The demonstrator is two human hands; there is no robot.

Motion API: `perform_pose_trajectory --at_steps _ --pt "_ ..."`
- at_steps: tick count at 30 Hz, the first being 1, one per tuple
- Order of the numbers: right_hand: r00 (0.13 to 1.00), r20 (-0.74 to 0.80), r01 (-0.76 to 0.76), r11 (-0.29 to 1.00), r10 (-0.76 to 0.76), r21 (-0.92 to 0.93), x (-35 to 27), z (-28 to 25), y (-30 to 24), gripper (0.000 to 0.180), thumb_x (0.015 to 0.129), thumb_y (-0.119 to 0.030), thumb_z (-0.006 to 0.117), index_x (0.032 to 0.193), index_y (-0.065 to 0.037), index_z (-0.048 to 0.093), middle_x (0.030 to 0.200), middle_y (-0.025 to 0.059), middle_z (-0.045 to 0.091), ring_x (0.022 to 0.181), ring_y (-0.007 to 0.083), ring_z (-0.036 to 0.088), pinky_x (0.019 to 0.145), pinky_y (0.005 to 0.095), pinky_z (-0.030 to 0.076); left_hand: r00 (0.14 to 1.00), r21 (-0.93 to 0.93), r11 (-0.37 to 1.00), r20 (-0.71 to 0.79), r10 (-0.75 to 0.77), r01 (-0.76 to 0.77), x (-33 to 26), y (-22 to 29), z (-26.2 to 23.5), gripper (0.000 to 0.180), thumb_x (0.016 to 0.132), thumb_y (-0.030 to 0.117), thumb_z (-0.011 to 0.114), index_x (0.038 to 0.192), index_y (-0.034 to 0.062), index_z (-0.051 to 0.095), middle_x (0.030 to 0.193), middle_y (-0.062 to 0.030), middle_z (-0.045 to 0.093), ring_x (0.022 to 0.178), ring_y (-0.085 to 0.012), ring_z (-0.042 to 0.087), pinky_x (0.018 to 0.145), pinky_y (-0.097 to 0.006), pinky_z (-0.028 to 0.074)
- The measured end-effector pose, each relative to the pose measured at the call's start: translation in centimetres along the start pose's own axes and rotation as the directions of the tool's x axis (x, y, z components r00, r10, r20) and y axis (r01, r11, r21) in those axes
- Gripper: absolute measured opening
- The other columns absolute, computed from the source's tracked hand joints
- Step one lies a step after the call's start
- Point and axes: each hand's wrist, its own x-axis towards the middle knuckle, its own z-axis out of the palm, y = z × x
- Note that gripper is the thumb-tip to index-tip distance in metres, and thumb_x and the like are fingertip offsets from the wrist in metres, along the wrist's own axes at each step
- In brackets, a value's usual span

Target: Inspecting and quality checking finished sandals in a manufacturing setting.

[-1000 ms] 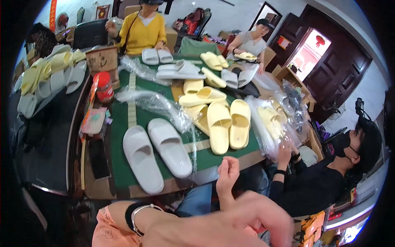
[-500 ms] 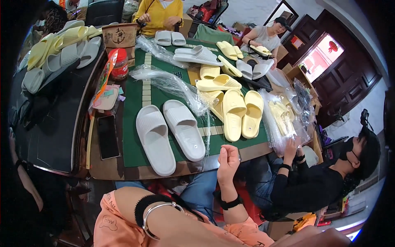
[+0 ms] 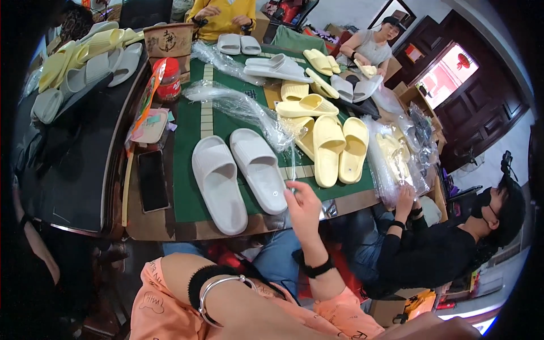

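My right hand point(image 3: 304, 212), with a black band on its wrist, is closed in a pinch at the table's near edge. Its fingertips are beside the heel of the right grey slide slipper point(image 3: 259, 173), at the tail of a bunch of clear plastic bags point(image 3: 249, 110). What sits in the pinch is too small to make out. The other grey slipper point(image 3: 218, 184) lies alongside, toe end away from me. My left hand point(image 3: 283, 306) is low in the view, with a black scrunchie and silver bangle at its wrist; its fingers are not clear.
Yellow slippers point(image 3: 330, 152) and other grey ones point(image 3: 277, 69) cover the table's middle. At left are a phone point(image 3: 153, 181), a red-lidded jar point(image 3: 168, 79) and a side table point(image 3: 73, 187) with piled slippers. A co-worker's hand point(image 3: 404, 201) handles bagged slippers at right.
My right hand has moved left and up, to the grey slipper's heel and the plastic tail. The table has shifted slightly in view. A co-worker at the far right has lifted their head.
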Motion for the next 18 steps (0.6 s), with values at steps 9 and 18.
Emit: perform_pose_trajectory --at_steps 9,18 --pt "0.908 0.406 0.325 0.790 -0.106 -0.520 5.9 5.7 4.9 0.039 0.079 -0.036 0.055 0.086 0.003 0.060 0.073 0.0229 0.060 0.072 0.0393 0.058 0.066 0.0442 0.046 0.997 0.184 0.981 0.044 0.056 -0.063 -1.0 1.8 0.0 0.033 0.086 0.023 0.047 0.115 0.0075 0.044 0.103 -0.0134 0.059 0.090 -0.0266 0.050 0.083 -0.038 0.037" --pt "0.913 0.407 0.254 0.733 0.034 -0.631 5.6 11.0 3.2 0.037 0.073 -0.037 0.062 0.070 0.000 0.061 0.068 0.0220 0.060 0.067 0.0360 0.060 0.062 0.0443 0.047 0.981 0.311 0.942 0.179 0.076 -0.130 -0.9 3.6 0.2 0.029 0.086 0.022 0.049 0.113 0.0099 0.046 0.104 -0.0116 0.060 0.094 -0.0271 0.049 0.082 -0.039 0.037"
